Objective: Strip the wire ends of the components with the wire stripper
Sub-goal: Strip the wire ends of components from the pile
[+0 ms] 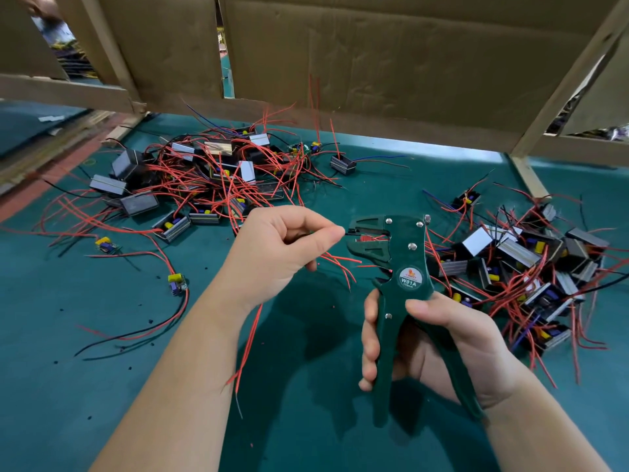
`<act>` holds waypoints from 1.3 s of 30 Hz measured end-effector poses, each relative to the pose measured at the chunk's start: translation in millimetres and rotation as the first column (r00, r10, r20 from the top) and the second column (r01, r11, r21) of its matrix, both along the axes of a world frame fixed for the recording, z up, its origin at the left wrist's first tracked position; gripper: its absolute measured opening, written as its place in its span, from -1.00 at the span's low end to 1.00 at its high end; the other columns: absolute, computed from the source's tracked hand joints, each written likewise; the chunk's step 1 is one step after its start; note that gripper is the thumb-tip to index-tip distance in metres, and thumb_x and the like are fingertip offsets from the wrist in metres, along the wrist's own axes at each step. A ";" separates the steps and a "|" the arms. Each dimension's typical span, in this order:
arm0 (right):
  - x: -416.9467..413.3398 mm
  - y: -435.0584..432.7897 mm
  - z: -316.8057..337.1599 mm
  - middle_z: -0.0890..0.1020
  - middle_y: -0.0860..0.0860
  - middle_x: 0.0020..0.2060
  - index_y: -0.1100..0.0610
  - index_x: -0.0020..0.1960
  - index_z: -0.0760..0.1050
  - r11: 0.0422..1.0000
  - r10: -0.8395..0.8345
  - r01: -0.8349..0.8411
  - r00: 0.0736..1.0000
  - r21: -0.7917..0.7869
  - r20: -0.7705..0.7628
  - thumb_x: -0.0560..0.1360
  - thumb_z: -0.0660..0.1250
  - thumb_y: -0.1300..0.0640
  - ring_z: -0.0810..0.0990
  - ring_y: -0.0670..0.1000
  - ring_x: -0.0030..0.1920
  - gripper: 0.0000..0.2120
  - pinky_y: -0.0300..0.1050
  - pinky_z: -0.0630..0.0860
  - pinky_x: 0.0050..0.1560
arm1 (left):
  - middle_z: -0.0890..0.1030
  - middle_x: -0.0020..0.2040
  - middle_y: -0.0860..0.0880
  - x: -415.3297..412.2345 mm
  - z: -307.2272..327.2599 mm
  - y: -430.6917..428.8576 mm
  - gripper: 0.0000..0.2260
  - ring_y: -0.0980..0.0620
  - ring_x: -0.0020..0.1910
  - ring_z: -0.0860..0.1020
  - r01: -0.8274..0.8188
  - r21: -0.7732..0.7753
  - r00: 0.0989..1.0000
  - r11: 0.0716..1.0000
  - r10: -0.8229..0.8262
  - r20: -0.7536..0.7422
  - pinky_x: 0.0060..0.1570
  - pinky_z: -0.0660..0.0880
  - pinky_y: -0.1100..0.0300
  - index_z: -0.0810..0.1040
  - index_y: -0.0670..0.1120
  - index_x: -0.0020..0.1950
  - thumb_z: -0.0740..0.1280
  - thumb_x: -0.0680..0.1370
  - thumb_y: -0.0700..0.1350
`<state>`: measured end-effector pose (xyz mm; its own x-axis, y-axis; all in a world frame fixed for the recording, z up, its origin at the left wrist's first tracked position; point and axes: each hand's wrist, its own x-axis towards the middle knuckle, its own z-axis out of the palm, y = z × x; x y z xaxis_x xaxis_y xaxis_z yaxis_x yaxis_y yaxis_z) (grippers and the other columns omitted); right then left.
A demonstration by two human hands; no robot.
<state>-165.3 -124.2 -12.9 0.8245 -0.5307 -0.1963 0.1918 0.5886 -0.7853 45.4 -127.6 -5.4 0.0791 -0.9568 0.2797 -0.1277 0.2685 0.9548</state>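
Note:
My right hand (pixel 439 338) grips the two handles of a dark green wire stripper (pixel 401 267), held upright with its jaws pointing left. My left hand (pixel 275 253) pinches a thin black wire between thumb and forefinger, and the wire's end sits in the stripper's jaws (pixel 369 235). Several red wires (pixel 250 338) hang from the left hand down past my wrist. The component they belong to is hidden inside that hand.
A heap of small black-and-silver components with red wires (pixel 204 178) lies at the back left on the green mat (pixel 102 386). Another heap (pixel 531 270) lies right of the stripper. Two loose circuit boards (pixel 177 282) rest at left. Cardboard walls (pixel 374 56) and wooden slats close the back.

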 end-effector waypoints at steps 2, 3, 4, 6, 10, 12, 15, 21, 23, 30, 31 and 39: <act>0.5 0.4 0.0 0.55 0.28 -0.27 0.24 -0.04 0.56 1.000 -0.024 0.024 1.000 -0.014 -0.020 0.26 0.55 0.00 0.58 0.24 -0.28 -0.59 0.19 0.55 -0.15 | 0.51 -0.55 0.10 -1.6 0.7 0.6 -0.86 0.24 -0.64 0.36 -0.006 -0.009 1.000 1.000 0.006 0.001 -0.53 0.24 0.53 0.61 -0.12 -0.24 0.38 0.50 -0.29; 0.6 0.7 -0.1 0.55 0.27 -0.28 0.23 -0.06 0.56 0.999 -0.037 0.036 0.999 -0.019 -0.028 0.26 0.56 -0.02 0.58 0.23 -0.29 -0.59 0.19 0.56 -0.16 | 0.51 -0.55 0.09 -2.4 0.8 0.7 -0.86 0.24 -0.65 0.36 -0.008 -0.012 1.000 1.000 0.008 0.007 -0.53 0.24 0.52 0.61 -0.12 -0.23 0.38 0.50 -0.28; 0.8 1.2 -0.1 0.55 0.27 -0.29 0.23 -0.07 0.56 0.999 -0.049 0.048 0.998 -0.026 -0.035 0.27 0.56 -0.05 0.58 0.23 -0.31 -0.58 0.18 0.56 -0.18 | 0.50 -0.56 0.09 -3.2 0.6 0.9 -0.86 0.24 -0.64 0.36 -0.010 -0.013 1.000 1.000 0.010 0.013 -0.53 0.23 0.52 0.61 -0.11 -0.23 0.39 0.51 -0.27; 1.2 2.2 0.0 0.55 0.25 -0.32 0.21 -0.09 0.57 0.997 -0.072 0.071 0.996 -0.039 -0.049 0.28 0.56 -0.12 0.57 0.21 -0.34 -0.56 0.16 0.57 -0.22 | 0.50 -0.56 0.07 -4.3 0.5 1.1 -0.88 0.24 -0.61 0.39 -0.006 -0.005 1.000 1.000 0.006 0.019 -0.52 0.24 0.49 0.61 -0.09 -0.24 0.40 0.50 -0.24; 2.3 2.7 -0.4 0.55 0.24 -0.33 0.21 -0.11 0.57 0.996 -0.080 0.077 0.995 -0.046 -0.067 0.28 0.52 -0.23 0.57 0.19 -0.36 -0.49 0.14 0.57 -0.24 | 0.48 -0.57 0.06 -3.9 1.6 1.6 -0.87 0.23 -0.61 0.37 0.001 0.010 1.000 1.000 -0.001 0.007 -0.51 0.26 0.48 0.62 -0.09 -0.25 0.40 0.49 -0.25; 2.1 2.3 -1.0 0.54 0.24 -0.33 0.21 -0.11 0.56 0.996 -0.073 0.069 0.995 -0.051 -0.072 0.29 0.51 -0.25 0.57 0.19 -0.35 -0.47 0.14 0.57 -0.23 | 0.49 -0.57 0.08 -3.8 2.8 2.3 -0.89 0.23 -0.63 0.35 0.000 0.014 1.000 1.000 0.000 -0.014 -0.54 0.24 0.50 0.62 -0.12 -0.25 0.40 0.48 -0.26; 1.6 2.5 -1.4 0.55 0.25 -0.32 0.22 -0.09 0.56 0.997 -0.060 0.056 0.996 -0.054 -0.061 0.30 0.53 -0.22 0.57 0.20 -0.34 -0.49 0.15 0.56 -0.22 | 0.49 -0.57 0.10 -3.7 5.2 3.6 -0.89 0.24 -0.65 0.34 0.001 0.018 1.000 1.000 0.000 -0.026 -0.57 0.23 0.51 0.62 -0.12 -0.26 0.41 0.45 -0.27; 1.6 2.8 -1.6 0.55 0.27 -0.30 0.22 -0.08 0.56 0.997 -0.049 0.045 0.997 -0.069 -0.056 0.30 0.54 -0.17 0.58 0.21 -0.32 -0.53 0.16 0.57 -0.20 | 0.43 -0.55 -0.08 -1.1 7.5 3.6 -0.96 0.16 -0.60 0.33 -0.011 0.010 0.997 1.000 0.012 -0.076 -0.57 0.24 0.47 0.69 -0.01 -0.33 0.45 0.29 -0.07; 1.2 2.4 -1.7 0.55 0.27 -0.30 0.22 -0.08 0.56 0.996 -0.054 0.050 0.997 -0.069 -0.057 0.30 0.54 -0.16 0.58 0.21 -0.32 -0.53 0.16 0.57 -0.21 | 0.41 -0.49 -0.21 -0.4 6.6 2.2 -0.98 0.05 -0.53 0.37 -0.011 0.006 0.999 1.000 0.012 -0.049 -0.53 0.28 0.44 0.70 0.03 -0.33 0.50 0.31 -0.07; 1.1 2.9 -2.4 0.55 0.26 -0.31 0.22 -0.08 0.57 0.996 -0.055 0.052 0.997 -0.068 -0.049 0.31 0.53 -0.16 0.58 0.21 -0.33 -0.54 0.16 0.56 -0.21 | 0.34 -0.51 -0.14 0.6 1.7 -0.2 -0.90 0.04 -0.51 0.36 -0.010 0.007 0.999 1.000 0.010 -0.036 -0.45 0.37 0.38 0.69 0.04 -0.32 0.44 0.35 -0.15; 0.8 3.1 -2.4 0.55 0.26 -0.31 0.22 -0.08 0.57 0.997 -0.053 0.050 0.998 -0.065 -0.045 0.31 0.53 -0.16 0.58 0.21 -0.33 -0.54 0.16 0.56 -0.21 | 0.33 -0.51 -0.13 0.1 1.4 -0.1 -0.90 0.07 -0.53 0.36 -0.005 0.008 0.999 1.000 0.005 -0.042 -0.45 0.38 0.38 0.69 0.03 -0.32 0.44 0.36 -0.16; 1.3 2.9 -1.6 0.54 0.25 -0.33 0.21 -0.10 0.56 0.998 -0.050 0.047 0.997 -0.049 -0.059 0.31 0.52 -0.21 0.57 0.20 -0.35 -0.51 0.14 0.56 -0.24 | 0.35 -0.48 -0.14 -0.9 0.0 -0.5 -0.92 0.13 -0.54 0.35 0.011 0.008 0.999 1.000 -0.011 -0.043 -0.45 0.40 0.35 0.64 -0.03 -0.30 0.41 0.38 -0.19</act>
